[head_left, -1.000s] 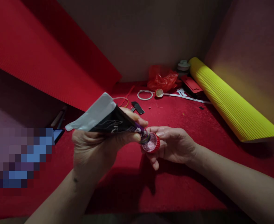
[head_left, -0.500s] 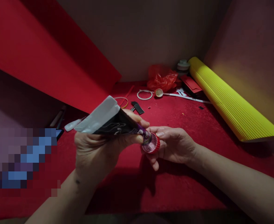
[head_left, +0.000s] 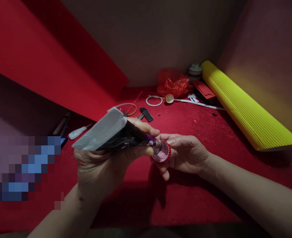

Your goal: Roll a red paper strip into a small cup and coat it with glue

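My left hand (head_left: pixel 111 165) is closed around a black-and-purple squeeze tube (head_left: pixel 126 135) with a wide, flat silver end. The tube tilts down to the right, and its tip reaches the rim of a small red ridged paper cup (head_left: pixel 165 155). Pale pinkish rings line the cup's inside, which faces me. Thumb and fingers of my right hand (head_left: pixel 185 153) pinch the cup from its right side. Whether the tip touches the inner wall, I cannot tell.
Behind my hands lie a white ring (head_left: pixel 147 101), a second small cup (head_left: pixel 169 99), black scraps (head_left: pixel 147 114) and a red plastic bag (head_left: pixel 173 85). A white applicator bottle (head_left: pixel 76 133) is at left. Yellow corrugated sheet (head_left: pixel 247 105) leans right; a red sheet (head_left: pixel 61 66) slants at upper left.
My left hand and the tube's flat end have shifted slightly left and down. The cup has turned a little in my right fingers, showing more of its inside.
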Demonstrator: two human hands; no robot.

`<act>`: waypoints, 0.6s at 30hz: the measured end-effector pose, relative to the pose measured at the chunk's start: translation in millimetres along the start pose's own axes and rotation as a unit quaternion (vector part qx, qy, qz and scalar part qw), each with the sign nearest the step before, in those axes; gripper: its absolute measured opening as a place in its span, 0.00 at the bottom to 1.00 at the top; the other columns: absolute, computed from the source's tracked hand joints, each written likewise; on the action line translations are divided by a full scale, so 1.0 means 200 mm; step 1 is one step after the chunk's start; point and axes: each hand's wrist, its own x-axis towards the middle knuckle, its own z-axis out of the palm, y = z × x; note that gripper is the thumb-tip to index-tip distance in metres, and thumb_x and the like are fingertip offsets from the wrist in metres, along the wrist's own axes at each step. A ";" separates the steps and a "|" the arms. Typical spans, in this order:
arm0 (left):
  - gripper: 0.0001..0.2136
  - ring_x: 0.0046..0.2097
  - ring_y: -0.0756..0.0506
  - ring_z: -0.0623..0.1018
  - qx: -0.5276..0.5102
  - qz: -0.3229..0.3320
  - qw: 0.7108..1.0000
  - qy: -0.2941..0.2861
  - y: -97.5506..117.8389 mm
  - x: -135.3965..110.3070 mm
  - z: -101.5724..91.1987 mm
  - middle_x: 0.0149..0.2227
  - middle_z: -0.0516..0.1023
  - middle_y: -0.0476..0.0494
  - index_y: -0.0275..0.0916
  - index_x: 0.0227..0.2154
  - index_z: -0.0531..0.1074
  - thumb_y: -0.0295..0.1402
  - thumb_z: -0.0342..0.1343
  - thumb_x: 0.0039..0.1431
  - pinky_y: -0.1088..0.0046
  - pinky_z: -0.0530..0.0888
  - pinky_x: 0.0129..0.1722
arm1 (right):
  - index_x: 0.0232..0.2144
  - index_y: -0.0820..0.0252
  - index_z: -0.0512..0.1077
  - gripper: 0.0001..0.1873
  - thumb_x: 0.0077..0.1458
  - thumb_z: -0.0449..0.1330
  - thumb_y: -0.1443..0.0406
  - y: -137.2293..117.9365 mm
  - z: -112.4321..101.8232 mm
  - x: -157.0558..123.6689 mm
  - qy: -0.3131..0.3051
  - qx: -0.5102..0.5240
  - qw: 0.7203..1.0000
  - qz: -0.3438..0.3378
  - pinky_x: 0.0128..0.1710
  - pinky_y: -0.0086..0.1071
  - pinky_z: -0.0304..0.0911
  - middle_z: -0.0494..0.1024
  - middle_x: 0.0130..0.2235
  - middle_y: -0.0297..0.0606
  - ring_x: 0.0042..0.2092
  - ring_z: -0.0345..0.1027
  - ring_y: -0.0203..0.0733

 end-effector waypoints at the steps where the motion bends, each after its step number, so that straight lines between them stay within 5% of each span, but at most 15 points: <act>1: 0.09 0.33 0.44 0.81 -0.003 -0.004 1.000 0.003 0.00 0.00 0.00 0.31 0.80 0.49 0.40 0.30 0.78 0.22 0.67 0.44 0.70 0.81 0.35 | 0.41 0.68 0.66 0.15 0.50 0.52 0.67 0.00 0.00 0.00 -0.002 0.000 1.000 0.000 0.29 0.40 0.71 0.76 0.32 0.44 0.29 0.75 0.45; 8: 0.09 0.33 0.45 0.81 -0.025 -0.040 0.998 -0.029 0.00 0.00 -0.01 0.32 0.81 0.48 0.39 0.30 0.79 0.22 0.66 0.45 0.74 0.81 0.33 | 0.39 0.69 0.68 0.13 0.51 0.51 0.68 0.00 0.01 0.00 -0.020 0.009 1.000 -0.004 0.29 0.39 0.71 0.77 0.33 0.44 0.30 0.75 0.45; 18: 0.09 0.34 0.45 0.81 -0.005 -0.012 1.000 0.008 0.01 0.00 0.00 0.32 0.80 0.48 0.40 0.30 0.78 0.22 0.67 0.44 0.72 0.81 0.35 | 0.40 0.69 0.67 0.14 0.53 0.50 0.67 0.00 0.01 0.00 -0.009 0.024 1.000 0.008 0.29 0.40 0.71 0.77 0.33 0.45 0.30 0.75 0.46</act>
